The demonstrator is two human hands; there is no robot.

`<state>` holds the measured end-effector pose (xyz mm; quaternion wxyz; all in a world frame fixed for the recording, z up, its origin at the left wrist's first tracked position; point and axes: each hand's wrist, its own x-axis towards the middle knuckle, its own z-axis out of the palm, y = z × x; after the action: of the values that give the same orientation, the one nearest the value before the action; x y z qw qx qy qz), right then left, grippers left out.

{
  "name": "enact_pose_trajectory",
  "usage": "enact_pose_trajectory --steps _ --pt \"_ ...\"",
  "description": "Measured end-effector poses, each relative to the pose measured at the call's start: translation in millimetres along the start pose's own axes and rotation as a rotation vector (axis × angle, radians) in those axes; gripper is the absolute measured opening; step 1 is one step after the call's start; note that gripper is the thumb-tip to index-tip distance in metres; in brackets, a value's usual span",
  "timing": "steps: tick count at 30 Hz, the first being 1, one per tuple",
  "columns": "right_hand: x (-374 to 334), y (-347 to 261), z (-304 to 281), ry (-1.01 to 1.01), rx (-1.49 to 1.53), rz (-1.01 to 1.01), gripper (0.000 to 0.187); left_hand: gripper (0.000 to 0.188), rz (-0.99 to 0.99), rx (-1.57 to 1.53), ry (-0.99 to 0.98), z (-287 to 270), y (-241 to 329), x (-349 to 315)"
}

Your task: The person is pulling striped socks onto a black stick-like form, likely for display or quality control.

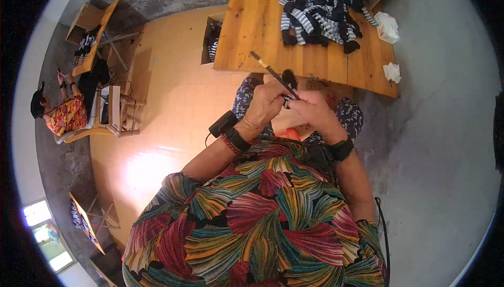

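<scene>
My left hand (265, 103) and my right hand (315, 111) meet over my lap, just short of the table's near edge. Between them a thin dark rod (273, 73) with a yellow band near its tip slants up to the left; its lower end runs into the closed fingers of my right hand. A small black fabric piece (289, 78), perhaps part of a sock, rises from my left hand's closed fingers, partly behind the rod. Fingers cover the rest of it. On the table ahead lies a pile of black and grey-white striped socks (320, 16).
The wooden table (252, 19) has crumpled white tissue (391, 72) and a tissue pack (387, 28) at its right. An open carton (206, 43) stands left of it. Far left, another person (68, 111) sits at a smaller table. A cable (385, 234) hangs at right.
</scene>
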<state>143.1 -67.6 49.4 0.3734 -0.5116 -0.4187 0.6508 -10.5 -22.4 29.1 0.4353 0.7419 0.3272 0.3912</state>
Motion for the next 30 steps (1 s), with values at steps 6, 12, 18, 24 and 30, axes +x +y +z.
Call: enact_pose_trajectory --steps 6,12,18,24,30 --pt "9 25 13 0.343 -0.935 -0.506 0.017 0.017 -0.435 -0.001 -0.041 -2 -26 0" --pt "19 23 13 0.502 -0.968 -0.625 0.015 0.012 -0.565 -0.615 -0.021 -2 -30 8" --pt "20 26 15 0.534 -0.741 -0.598 0.011 0.017 -0.685 -1.135 -0.127 -4 -49 1" --pt "14 18 14 0.357 0.120 -0.154 0.010 0.014 -0.660 -1.051 0.031 6 -49 -1" --pt "17 28 6 0.309 0.125 -0.170 0.008 0.019 -0.730 -0.848 0.077 6 -38 -2"
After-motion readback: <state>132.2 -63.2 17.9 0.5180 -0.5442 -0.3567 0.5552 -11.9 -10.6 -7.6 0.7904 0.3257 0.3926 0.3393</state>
